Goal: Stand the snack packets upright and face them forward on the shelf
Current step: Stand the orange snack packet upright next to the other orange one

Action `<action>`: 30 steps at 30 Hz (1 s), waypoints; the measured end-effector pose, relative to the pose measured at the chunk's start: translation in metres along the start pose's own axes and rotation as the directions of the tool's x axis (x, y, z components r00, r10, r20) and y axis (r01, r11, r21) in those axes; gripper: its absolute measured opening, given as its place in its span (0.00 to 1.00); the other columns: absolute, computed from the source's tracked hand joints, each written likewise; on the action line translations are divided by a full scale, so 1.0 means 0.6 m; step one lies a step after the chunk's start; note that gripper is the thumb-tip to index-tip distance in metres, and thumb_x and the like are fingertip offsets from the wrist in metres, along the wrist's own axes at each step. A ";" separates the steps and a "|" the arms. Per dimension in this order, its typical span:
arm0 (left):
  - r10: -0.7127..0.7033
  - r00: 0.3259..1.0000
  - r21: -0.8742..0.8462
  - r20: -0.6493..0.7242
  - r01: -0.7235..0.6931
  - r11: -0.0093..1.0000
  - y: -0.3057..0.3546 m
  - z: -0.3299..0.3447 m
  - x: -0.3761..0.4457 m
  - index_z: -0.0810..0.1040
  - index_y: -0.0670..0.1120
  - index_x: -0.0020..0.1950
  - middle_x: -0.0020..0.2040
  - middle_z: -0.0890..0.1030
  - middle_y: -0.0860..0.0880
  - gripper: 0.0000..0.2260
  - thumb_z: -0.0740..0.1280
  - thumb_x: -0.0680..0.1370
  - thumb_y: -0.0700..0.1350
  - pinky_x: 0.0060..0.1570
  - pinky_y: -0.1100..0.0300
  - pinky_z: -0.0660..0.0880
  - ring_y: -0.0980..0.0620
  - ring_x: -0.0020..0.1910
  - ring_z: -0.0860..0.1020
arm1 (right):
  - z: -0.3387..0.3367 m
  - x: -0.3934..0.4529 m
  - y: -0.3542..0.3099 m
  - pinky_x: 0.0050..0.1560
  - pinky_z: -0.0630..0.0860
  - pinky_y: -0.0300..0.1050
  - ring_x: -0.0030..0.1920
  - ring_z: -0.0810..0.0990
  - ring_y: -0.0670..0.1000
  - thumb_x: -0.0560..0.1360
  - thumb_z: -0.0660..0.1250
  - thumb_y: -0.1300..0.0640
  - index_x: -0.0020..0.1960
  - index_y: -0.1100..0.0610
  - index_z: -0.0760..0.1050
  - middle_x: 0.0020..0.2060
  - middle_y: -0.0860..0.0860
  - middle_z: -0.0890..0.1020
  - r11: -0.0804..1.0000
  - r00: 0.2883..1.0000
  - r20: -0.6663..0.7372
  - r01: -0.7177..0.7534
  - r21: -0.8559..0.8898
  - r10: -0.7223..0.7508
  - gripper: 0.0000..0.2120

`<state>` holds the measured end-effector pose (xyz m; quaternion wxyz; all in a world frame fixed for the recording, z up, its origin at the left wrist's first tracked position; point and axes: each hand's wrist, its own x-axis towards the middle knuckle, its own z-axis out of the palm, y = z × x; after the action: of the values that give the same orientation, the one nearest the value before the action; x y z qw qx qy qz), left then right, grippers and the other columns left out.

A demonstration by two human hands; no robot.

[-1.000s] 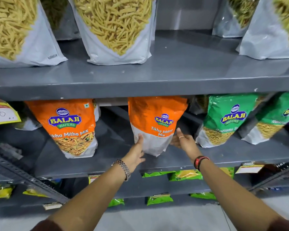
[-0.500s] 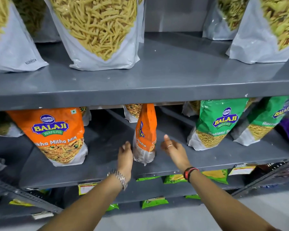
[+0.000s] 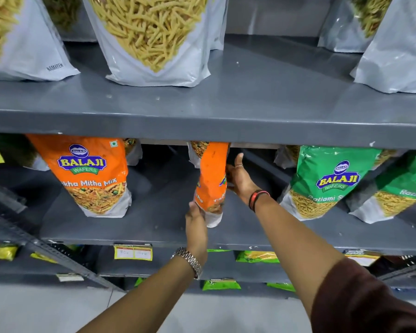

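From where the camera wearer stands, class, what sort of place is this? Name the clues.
Most likely a grocery shop aisle. Grey metal shelving holds rows of branded snack packets, a price tag hangs on a shelf edge, and both hands are turning an orange packet.

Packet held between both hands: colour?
Orange with a white base: the Tikha Mitha Mix packet, turned edge-on between left hand and right hand. Head view.

Glossy plastic orange packet stands on a smooth, grey-painted metal shelf.
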<state>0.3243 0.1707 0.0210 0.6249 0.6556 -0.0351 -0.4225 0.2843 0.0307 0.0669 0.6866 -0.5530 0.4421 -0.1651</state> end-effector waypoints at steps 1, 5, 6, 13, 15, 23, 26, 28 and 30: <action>-0.002 1.000 -0.035 -0.011 0.002 0.999 0.004 0.000 0.008 0.70 0.40 0.68 0.68 0.74 0.38 0.28 0.50 0.80 0.59 0.70 0.46 0.65 0.41 0.67 0.72 | -0.003 -0.005 0.003 0.74 0.58 0.54 0.69 0.70 0.55 0.74 0.31 0.33 0.68 0.52 0.69 0.67 0.55 0.74 1.000 1.000 -0.006 0.014 -0.020 -0.014 0.41; -0.040 0.999 -0.101 -0.012 0.038 0.994 0.029 -0.003 0.046 0.76 0.50 0.56 0.66 0.76 0.45 0.24 0.47 0.78 0.62 0.65 0.56 0.68 0.45 0.65 0.74 | -0.027 -0.036 0.025 0.73 0.57 0.52 0.69 0.70 0.54 0.76 0.35 0.35 0.59 0.47 0.75 0.62 0.51 0.77 0.998 0.994 -0.088 0.067 -0.012 -0.068 0.34; -0.047 0.999 -0.090 -0.002 0.047 0.995 0.037 -0.002 0.054 0.76 0.52 0.50 0.64 0.78 0.45 0.23 0.46 0.78 0.63 0.61 0.56 0.70 0.45 0.63 0.75 | -0.033 -0.045 0.033 0.71 0.58 0.51 0.68 0.71 0.54 0.76 0.35 0.36 0.59 0.47 0.75 0.61 0.51 0.78 0.997 0.992 -0.105 0.076 0.017 -0.074 0.33; 0.010 0.989 0.003 0.151 -0.011 1.000 0.077 0.012 0.076 0.75 0.54 0.60 0.68 0.75 0.45 0.24 0.45 0.78 0.63 0.68 0.46 0.69 0.44 0.65 0.74 | -0.057 -0.088 0.071 0.68 0.63 0.54 0.66 0.72 0.59 0.79 0.36 0.42 0.67 0.56 0.68 0.65 0.60 0.74 0.984 0.974 -0.215 0.103 0.145 -0.071 0.32; 0.013 0.986 0.045 0.168 -0.021 0.999 0.078 0.006 0.082 0.71 0.54 0.65 0.71 0.72 0.45 0.26 0.43 0.78 0.63 0.71 0.48 0.65 0.44 0.69 0.70 | -0.060 -0.088 0.080 0.67 0.65 0.53 0.62 0.74 0.56 0.79 0.39 0.42 0.67 0.58 0.68 0.60 0.58 0.76 0.979 0.965 -0.255 0.108 0.170 -0.062 0.31; 0.009 0.989 0.081 -0.148 0.003 0.997 0.037 -0.164 0.075 0.69 0.47 0.36 0.34 0.72 0.51 0.12 0.57 0.80 0.42 0.30 0.67 0.68 0.57 0.33 0.71 | 0.028 -0.088 0.174 0.45 0.71 0.52 0.41 0.73 0.56 0.77 0.57 0.57 0.39 0.58 0.78 0.40 0.57 0.79 0.995 0.868 -0.491 -0.029 0.099 0.074 0.14; 0.022 0.984 0.076 -0.175 -0.009 0.997 0.050 -0.264 0.079 0.70 0.45 0.38 0.35 0.71 0.49 0.11 0.58 0.79 0.36 0.23 0.70 0.68 0.55 0.33 0.70 | 0.102 -0.083 0.170 0.45 0.68 0.49 0.41 0.73 0.55 0.75 0.57 0.60 0.36 0.54 0.75 0.40 0.56 0.80 0.991 0.885 -0.462 0.002 0.135 0.061 0.12; 0.061 0.979 0.151 -0.193 -0.032 0.988 0.069 -0.326 0.092 0.71 0.44 0.36 0.33 0.69 0.48 0.12 0.59 0.78 0.34 0.24 0.68 0.67 0.55 0.30 0.69 | 0.155 -0.077 0.159 0.44 0.70 0.47 0.39 0.74 0.52 0.76 0.56 0.62 0.39 0.55 0.77 0.38 0.54 0.80 0.981 0.910 -0.414 0.049 0.188 0.034 0.13; 0.123 0.971 0.249 -0.205 -0.070 0.966 0.090 -0.370 0.103 0.72 0.42 0.36 0.31 0.68 0.47 0.10 0.62 0.77 0.34 0.27 0.66 0.67 0.54 0.28 0.71 | 0.204 -0.070 0.147 0.43 0.74 0.43 0.39 0.77 0.50 0.78 0.57 0.62 0.47 0.62 0.79 0.39 0.54 0.81 0.971 0.944 -0.330 0.077 0.225 0.002 0.12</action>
<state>0.5230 0.2990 0.0048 0.5612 0.7661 -0.0489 -0.3092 0.3349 0.1653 0.0045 0.6608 -0.4411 0.5168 -0.3188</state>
